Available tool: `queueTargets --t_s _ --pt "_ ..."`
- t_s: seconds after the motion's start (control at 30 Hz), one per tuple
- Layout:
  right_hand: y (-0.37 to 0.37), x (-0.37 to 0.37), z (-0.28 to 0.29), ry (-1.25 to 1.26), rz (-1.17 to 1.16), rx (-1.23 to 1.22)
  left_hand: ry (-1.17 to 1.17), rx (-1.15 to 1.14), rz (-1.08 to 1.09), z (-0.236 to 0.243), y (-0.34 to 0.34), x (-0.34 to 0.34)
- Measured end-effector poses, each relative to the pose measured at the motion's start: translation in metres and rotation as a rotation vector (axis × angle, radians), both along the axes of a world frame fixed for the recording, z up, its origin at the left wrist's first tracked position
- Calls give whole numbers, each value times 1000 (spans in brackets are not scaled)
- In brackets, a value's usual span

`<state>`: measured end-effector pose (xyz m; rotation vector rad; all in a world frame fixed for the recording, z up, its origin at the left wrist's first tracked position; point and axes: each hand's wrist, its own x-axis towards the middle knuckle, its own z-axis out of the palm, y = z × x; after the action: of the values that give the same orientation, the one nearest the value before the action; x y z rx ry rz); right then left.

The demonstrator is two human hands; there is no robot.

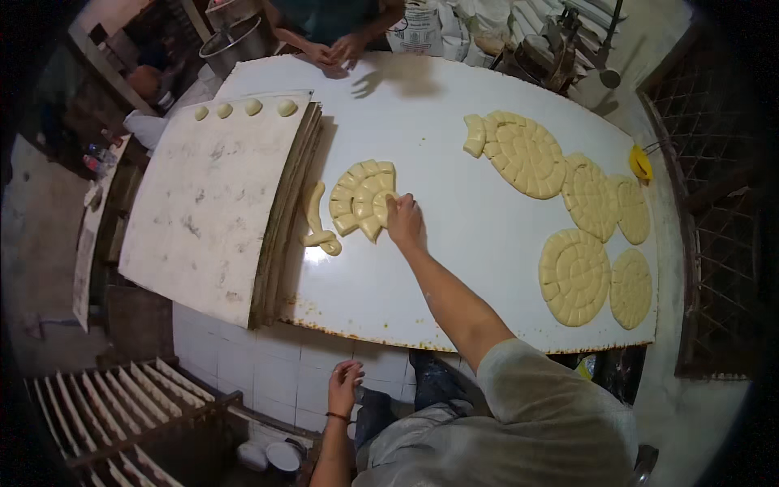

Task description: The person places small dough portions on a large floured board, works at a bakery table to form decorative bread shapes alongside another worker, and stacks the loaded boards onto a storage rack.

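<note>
Right hand point(406, 221): grip narrow, fingertips at the right edge of the partial dough round point(357, 195); whether a piece is pinched cannot be told. Left hand point(345, 381): lowered, nearer the person than the board stack point(215, 195), fingers curled (contents, if any, hidden). Partial dough round: scored, on the counter point(357, 296), right of the board stack. Dough strip point(315, 207): just right of the board stack. Step, as judged: separating scored pieces. Next move calls for: light pinch, neighbouring pieces undisturbed.

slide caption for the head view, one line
Right hand at a partial round of cut dough on a white table; stacked boards bear four dough balls.
</note>
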<state>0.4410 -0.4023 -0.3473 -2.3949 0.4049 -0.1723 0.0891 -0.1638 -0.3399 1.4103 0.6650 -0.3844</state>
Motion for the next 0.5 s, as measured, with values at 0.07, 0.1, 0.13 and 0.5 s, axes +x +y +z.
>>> queueTargets --t_s 0.07,0.1,0.13,0.5 --pt "-20 -21 0 -139 -12 174 10 -60 -88 36 -75 45" --pt "-34 -31 1 -63 28 232 -84 -61 -183 39 -98 66" --pt "-57 -43 2 22 55 281 -168 -71 -288 34 -118 85" --pt "-192 -276 -31 20 -62 409 -425 408 -406 6 -156 143"
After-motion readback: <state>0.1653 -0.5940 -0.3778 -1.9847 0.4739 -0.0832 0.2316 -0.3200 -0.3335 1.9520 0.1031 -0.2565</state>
